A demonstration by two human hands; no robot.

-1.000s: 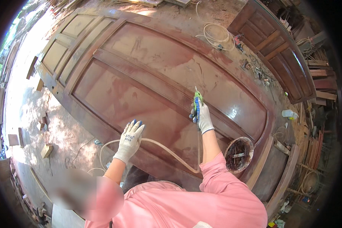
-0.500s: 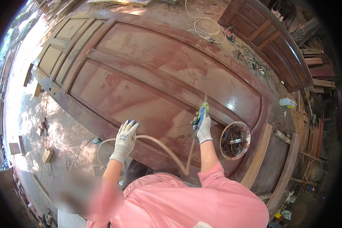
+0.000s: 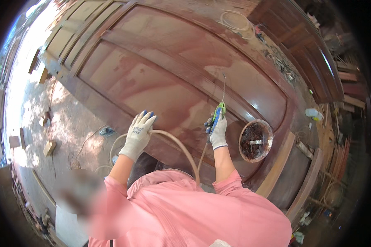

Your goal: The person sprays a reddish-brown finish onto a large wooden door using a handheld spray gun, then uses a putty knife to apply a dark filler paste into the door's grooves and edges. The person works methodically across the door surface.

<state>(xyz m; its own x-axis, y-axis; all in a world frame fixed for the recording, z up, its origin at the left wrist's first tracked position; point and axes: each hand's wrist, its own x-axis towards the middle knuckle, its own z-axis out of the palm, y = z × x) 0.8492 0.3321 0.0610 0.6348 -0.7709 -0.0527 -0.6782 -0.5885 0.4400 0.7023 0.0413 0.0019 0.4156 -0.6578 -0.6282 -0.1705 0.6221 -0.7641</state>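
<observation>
My right hand (image 3: 219, 129), in a white glove with blue-coated fingers, is wrapped round a green air blow gun (image 3: 221, 106). Its long thin metal nozzle points away from me over a large reddish-brown wooden door (image 3: 169, 105) with framed panels. From the gun a pale hose (image 3: 178, 144) loops back toward my body and across to my left hand (image 3: 140, 133). That gloved hand closes over the hose above the door's near edge; its palm side is hidden. Dull tan patches and darker red areas mark the door's surface.
A round basin (image 3: 255, 141) with dark stained insides sits on the door, right of my right hand. Another dark panelled door (image 3: 297, 45) stands at the far right. Wood blocks (image 3: 49, 148) lie on the floor at left, and coiled hose (image 3: 236, 24) lies beyond the door.
The whole view has shifted slightly, with the door higher in the picture. The hose loop between my hands now bends closer to my body. Both hands keep their hold.
</observation>
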